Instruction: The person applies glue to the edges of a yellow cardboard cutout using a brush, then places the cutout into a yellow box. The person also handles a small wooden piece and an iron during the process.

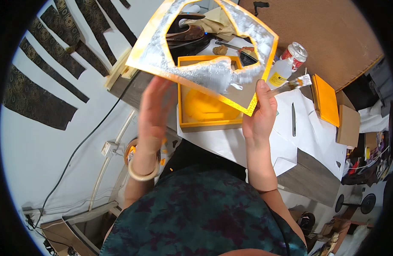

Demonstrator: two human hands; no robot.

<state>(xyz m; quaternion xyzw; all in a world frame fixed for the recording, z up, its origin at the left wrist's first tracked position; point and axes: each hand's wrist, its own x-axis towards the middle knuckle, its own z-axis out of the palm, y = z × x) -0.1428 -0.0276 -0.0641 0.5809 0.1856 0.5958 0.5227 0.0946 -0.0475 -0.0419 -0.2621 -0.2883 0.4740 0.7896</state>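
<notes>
My right hand (pixel 261 109) grips the lower right corner of a yellow-edged sheet (pixel 200 77), its thumb on the front. The sheet is tilted up, has a large irregular cutout and is smeared with wet-looking grey-white stuff. A brush (pixel 292 85) with whitish bristles sticks out to the right from the same hand. Blurred by motion, my left hand (pixel 154 109) is at the sheet's lower left edge with fingers stretched out, nothing seen in it. Below the sheet lies a shallow yellow box (pixel 211 124) with a yellow patch inside, partly covered by the sheet.
An iron (pixel 190 33) shows through the cutout. To the right stand a white bottle (pixel 280 71) and a red-and-silver can (pixel 297 53). A craft knife (pixel 293 119) lies on white paper (pixel 307 128); yellow board (pixel 325 100) lies beyond. Dark patterned strips (pixel 38 100) are at left.
</notes>
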